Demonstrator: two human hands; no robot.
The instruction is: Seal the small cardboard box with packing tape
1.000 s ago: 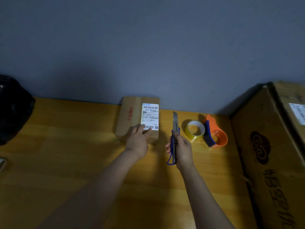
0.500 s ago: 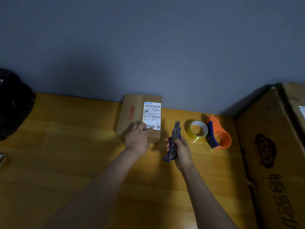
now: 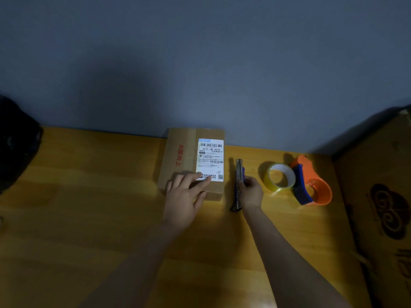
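A small cardboard box (image 3: 184, 156) with a white shipping label and a tape strip along its top lies against the wall on the wooden table (image 3: 89, 218). My left hand (image 3: 185, 194) rests flat on the box's near end, fingers spread over the label's lower corner. Just right of the box, my right hand (image 3: 251, 192) grips a blue utility knife (image 3: 238, 183), its blade pointing away from me. A yellowish roll of packing tape (image 3: 279, 177) sits right of the knife, touching an orange and blue tape dispenser (image 3: 311, 182).
A large cardboard box (image 3: 382, 207) with dark printing stands at the table's right end. A black bag (image 3: 15, 143) sits at the far left. The grey wall runs directly behind the small box.
The utility knife's blade looks shorter than a second ago, and my right hand has slid up the handle. My left hand stays on the box. The view has shifted slightly.
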